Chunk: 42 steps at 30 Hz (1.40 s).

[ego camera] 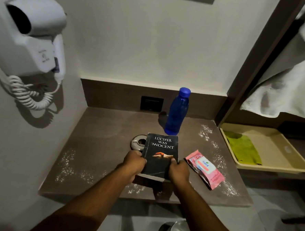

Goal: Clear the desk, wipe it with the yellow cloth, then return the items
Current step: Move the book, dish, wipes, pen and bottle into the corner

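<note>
two hands on show – left hand [133, 163], right hand [179, 171]. one book [161, 152], black cover. one blue bottle [177, 112] with one blue cap. one pink wipes packet [204, 168]. one round metal grommet [137, 143] set in bench [102, 139]. one beige tray [274, 151] – one yellow-green cloth [242, 149] inside. one wall hair dryer [30, 31] with one coiled cord [29, 95]. one dark wall socket plate [151, 103]. one white towel [289, 84]. several patches of white powder [66, 163] on bench, count unclear.
</note>
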Available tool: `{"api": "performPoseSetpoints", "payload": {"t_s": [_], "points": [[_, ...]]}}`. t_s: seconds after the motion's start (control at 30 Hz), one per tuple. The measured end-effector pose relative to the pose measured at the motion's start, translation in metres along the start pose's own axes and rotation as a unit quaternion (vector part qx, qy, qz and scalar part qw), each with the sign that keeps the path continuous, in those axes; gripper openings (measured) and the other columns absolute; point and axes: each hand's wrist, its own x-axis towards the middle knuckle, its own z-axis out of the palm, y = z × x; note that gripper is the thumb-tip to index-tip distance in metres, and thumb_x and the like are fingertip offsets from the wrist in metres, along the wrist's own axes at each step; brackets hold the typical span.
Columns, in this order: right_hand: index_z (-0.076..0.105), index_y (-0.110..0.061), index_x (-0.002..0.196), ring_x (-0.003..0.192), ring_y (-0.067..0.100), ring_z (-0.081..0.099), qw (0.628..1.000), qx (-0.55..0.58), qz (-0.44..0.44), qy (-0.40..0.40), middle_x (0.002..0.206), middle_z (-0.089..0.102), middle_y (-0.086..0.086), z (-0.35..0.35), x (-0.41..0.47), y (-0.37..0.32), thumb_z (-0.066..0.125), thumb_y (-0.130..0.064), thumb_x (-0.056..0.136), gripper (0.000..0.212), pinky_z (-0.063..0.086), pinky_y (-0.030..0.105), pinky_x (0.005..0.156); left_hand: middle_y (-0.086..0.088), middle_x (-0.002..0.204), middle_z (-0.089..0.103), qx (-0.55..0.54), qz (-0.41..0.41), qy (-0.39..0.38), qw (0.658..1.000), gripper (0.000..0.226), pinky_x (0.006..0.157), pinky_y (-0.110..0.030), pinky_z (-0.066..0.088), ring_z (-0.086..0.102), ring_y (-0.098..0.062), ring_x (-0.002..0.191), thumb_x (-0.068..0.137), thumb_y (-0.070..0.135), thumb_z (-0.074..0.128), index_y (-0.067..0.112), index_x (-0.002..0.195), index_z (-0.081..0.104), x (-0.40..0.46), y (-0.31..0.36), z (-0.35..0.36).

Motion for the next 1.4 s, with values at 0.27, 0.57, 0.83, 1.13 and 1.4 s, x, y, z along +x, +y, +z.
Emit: {"api": "performPoseSetpoints", "payload": {"t_s": [0.27,0.57,0.83,1.13,1.4], "points": [[0.052,-0.022,0.118,0.103,0.021,0.064,0.991,0.076,-0.097,-0.052,0.112,0.061,0.002,0.079,-0.034,-0.058,0.045,-0.014,0.098,0.022,0.056,0.042,0.088,0.011,0.094,0.066,-0.023,0.108,-0.018,0.994,0.031,0.065,-0.02,0.048,0.062,-0.005,0.087,0.08,0.014,0.074,0.033,0.098,0.058,0.002,-0.005,-0.094],[0.044,-0.015,0.141,0.121,0.026,0.056,0.981,0.011,-0.117,-0.156,0.137,0.055,0.011,0.184,0.007,-0.097,0.043,-0.005,0.097,0.045,0.049,0.046,0.1,-0.004,0.11,0.071,-0.001,0.079,-0.042,0.996,0.057,0.087,-0.044,0.058,0.068,-0.022,0.103,0.064,0.016,0.086,0.02,0.117,0.064,0.07,-0.03,-0.169],[0.042,-0.013,0.138,0.118,0.034,0.046,0.797,-0.449,-0.323,-0.243,0.133,0.047,0.017,0.238,0.071,-0.084,0.057,-0.043,0.088,0.06,0.042,0.04,0.099,-0.011,0.161,0.017,0.649,0.092,0.0,0.755,0.072,0.118,-0.044,0.021,0.02,-0.03,0.146,0.094,0.054,0.043,0.012,0.15,0.025,0.154,-0.064,-0.202],[0.004,-0.015,0.154,0.146,0.038,-0.02,0.699,-0.502,-0.41,-0.301,0.162,-0.012,0.015,0.288,0.106,-0.096,0.046,-0.054,0.091,0.085,-0.008,0.062,0.115,-0.025,0.158,0.017,0.68,0.004,-0.016,0.733,0.05,0.12,-0.044,-0.002,0.009,-0.038,0.148,0.103,0.017,0.031,-0.007,0.146,0.023,0.197,-0.045,-0.236],[0.002,-0.01,0.153,0.147,0.037,-0.015,0.723,-0.472,-0.436,-0.254,0.161,-0.008,0.02,0.321,0.118,-0.093,0.043,-0.055,0.093,0.086,-0.005,0.056,0.119,-0.02,0.161,0.0,0.68,-0.009,-0.019,0.733,0.053,0.121,-0.042,0.01,0.005,-0.035,0.149,0.102,0.005,0.026,0.001,0.151,0.006,0.222,-0.042,-0.237]]}}
